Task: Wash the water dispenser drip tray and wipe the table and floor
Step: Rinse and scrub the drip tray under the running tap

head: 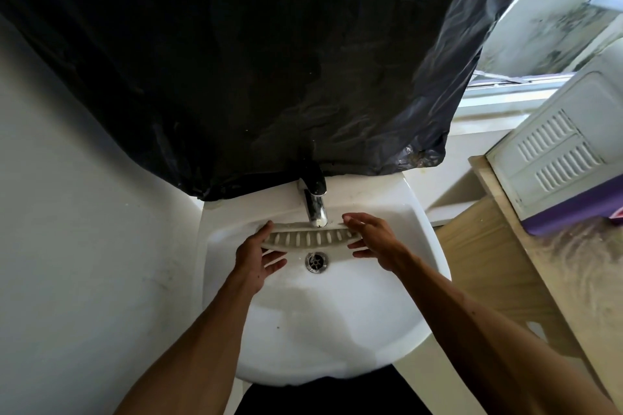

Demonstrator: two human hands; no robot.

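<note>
The curved white drip tray (310, 239) with its row of slots is at the back of the white sink (423, 246), right under the chrome faucet (315, 207) spout and above the drain (316, 261). My left hand (256, 256) holds the tray's left end, thumb on the upper edge and fingers spread beneath. My right hand (377, 242) holds the right end the same way, thumb above and fingers below. I see no clear stream of water from the spout.
A black plastic sheet (236, 61) hangs over the wall behind the sink, down to the faucet. At the right stands a wooden table (488, 246) with a white vented appliance (566, 145) on a purple base (573, 212). A window (539, 37) is beyond it.
</note>
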